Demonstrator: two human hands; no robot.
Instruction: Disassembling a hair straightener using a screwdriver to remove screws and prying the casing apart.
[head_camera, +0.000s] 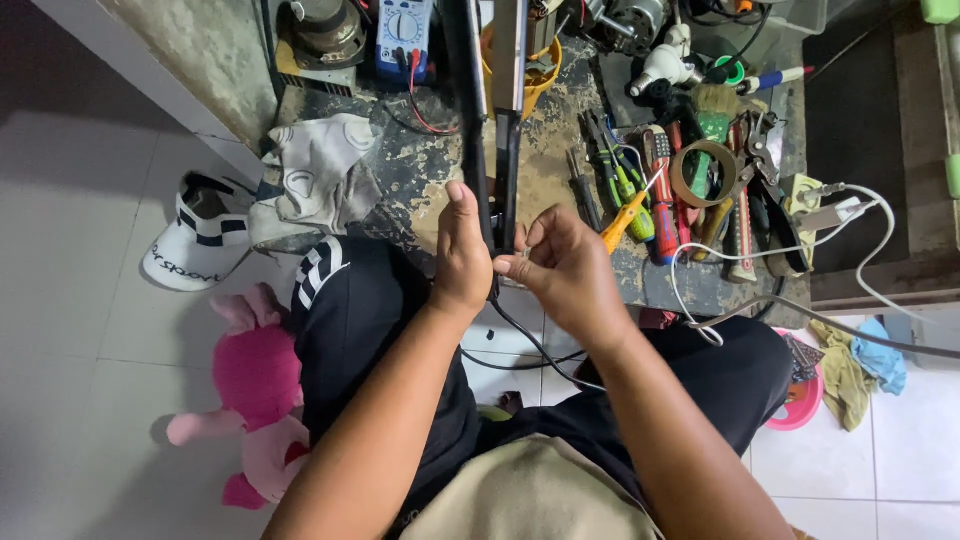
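My left hand (462, 255) grips a long black bar-shaped appliance (483, 120) that runs from the workbench edge up to the top of the view; a black cable (530, 345) hangs from its near end. My right hand (565, 270) is right beside it, fingers pinched on a small pale part, too tiny to identify, at the bar's near end. Both hands are over the front edge of the worn workbench (430, 170), above my lap in black trousers.
Screwdrivers and pliers (640, 190), a tape roll (703, 170), a blue multimeter (403, 30) and a white cable (770, 255) crowd the bench. A crumpled cloth (312, 175) lies at its left edge. A white visor (200, 245) and pink plush toy (255, 380) lie on the tiled floor.
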